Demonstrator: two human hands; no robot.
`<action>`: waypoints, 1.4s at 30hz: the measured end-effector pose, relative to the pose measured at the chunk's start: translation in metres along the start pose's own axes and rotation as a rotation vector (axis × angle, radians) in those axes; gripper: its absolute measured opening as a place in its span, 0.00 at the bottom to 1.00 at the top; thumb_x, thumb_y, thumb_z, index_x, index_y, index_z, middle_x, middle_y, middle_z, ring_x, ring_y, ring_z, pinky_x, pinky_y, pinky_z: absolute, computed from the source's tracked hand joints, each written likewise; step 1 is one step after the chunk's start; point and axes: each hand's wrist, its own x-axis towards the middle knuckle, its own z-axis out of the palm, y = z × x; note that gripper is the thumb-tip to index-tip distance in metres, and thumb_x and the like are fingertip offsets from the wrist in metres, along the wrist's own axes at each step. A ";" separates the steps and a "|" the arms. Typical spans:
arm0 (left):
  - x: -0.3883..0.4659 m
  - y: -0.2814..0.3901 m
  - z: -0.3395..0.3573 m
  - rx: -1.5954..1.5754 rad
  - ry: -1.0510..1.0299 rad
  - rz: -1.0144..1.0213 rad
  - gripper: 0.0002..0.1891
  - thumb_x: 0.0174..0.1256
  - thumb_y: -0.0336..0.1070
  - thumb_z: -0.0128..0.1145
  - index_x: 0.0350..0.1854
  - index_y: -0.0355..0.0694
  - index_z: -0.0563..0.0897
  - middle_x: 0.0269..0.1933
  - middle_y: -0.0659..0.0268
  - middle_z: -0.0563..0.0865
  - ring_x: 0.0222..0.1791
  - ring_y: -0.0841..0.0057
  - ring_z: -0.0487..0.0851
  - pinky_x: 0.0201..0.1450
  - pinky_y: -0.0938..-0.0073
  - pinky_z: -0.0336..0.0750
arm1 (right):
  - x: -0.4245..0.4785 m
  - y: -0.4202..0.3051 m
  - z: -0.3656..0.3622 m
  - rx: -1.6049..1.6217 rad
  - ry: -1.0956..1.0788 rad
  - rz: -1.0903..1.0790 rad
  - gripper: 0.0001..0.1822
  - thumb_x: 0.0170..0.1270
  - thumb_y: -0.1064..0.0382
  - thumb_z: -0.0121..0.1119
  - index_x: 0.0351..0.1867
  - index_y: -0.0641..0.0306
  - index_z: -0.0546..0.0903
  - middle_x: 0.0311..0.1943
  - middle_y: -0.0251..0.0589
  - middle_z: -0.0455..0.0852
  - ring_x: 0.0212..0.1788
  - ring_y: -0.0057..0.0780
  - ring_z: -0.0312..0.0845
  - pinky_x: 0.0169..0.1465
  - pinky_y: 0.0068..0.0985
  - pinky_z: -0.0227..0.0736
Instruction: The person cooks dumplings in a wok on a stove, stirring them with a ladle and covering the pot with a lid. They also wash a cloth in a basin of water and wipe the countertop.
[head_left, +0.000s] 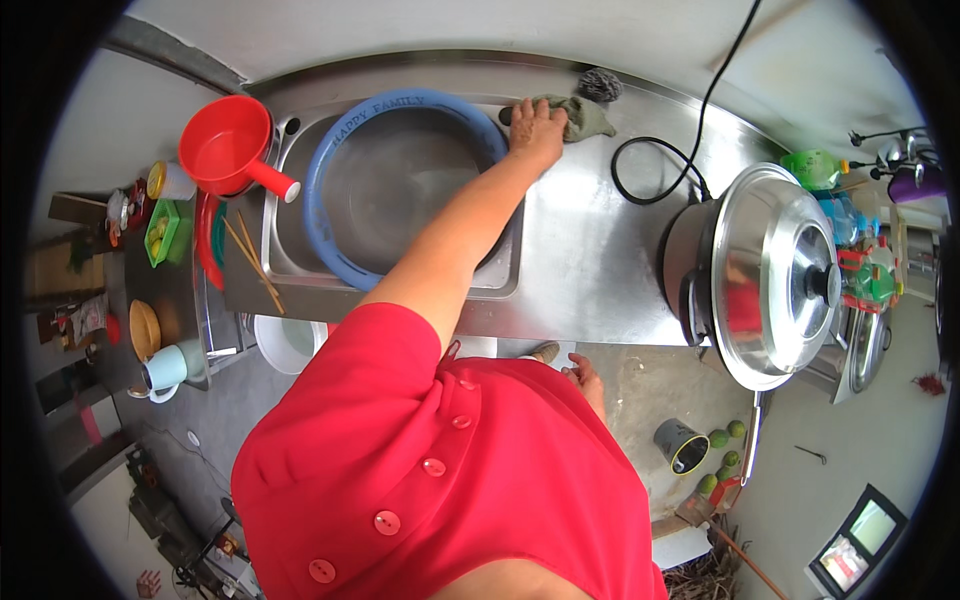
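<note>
My left hand reaches across the sink and grips a bunched grey-green cloth at its back right corner. The fingers curl over the cloth, and my palm hides part of it. Just beyond lies a dark steel-wool scourer. Inside the sink sits a large round basin with a blue rim bearing raised writing; my forearm covers part of it. My right hand hangs low beside my body in front of the counter, fingers slightly bent and apart, with nothing visible in it.
A red dipper stands left of the sink, near wooden chopsticks. To the right, a lidded electric pot stands at the counter's end, its black cord looping over the steel. A bucket is on the floor.
</note>
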 end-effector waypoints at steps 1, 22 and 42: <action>0.003 0.001 0.000 -0.004 -0.012 -0.009 0.20 0.56 0.32 0.48 0.54 0.46 0.74 0.60 0.52 0.72 0.63 0.51 0.64 0.64 0.52 0.55 | -0.005 -0.009 0.005 0.015 0.003 0.008 0.18 0.62 0.66 0.56 0.53 0.66 0.74 0.30 0.42 0.82 0.32 0.23 0.77 0.37 0.23 0.73; -0.306 -0.036 -0.154 -0.338 0.170 -0.202 0.29 0.50 0.38 0.63 0.57 0.42 0.71 0.61 0.51 0.67 0.62 0.51 0.63 0.62 0.53 0.60 | 0.045 -0.108 0.029 -0.593 0.207 -1.025 0.28 0.56 0.62 0.61 0.58 0.65 0.69 0.59 0.60 0.66 0.60 0.56 0.62 0.61 0.44 0.58; -0.490 -0.286 -0.259 -0.032 0.372 -0.713 0.24 0.52 0.37 0.60 0.54 0.43 0.72 0.53 0.56 0.71 0.51 0.58 0.71 0.47 0.57 0.66 | -0.042 -0.136 0.274 -0.479 -0.452 -0.728 0.16 0.59 0.73 0.54 0.50 0.68 0.74 0.39 0.47 0.80 0.33 0.32 0.78 0.36 0.29 0.74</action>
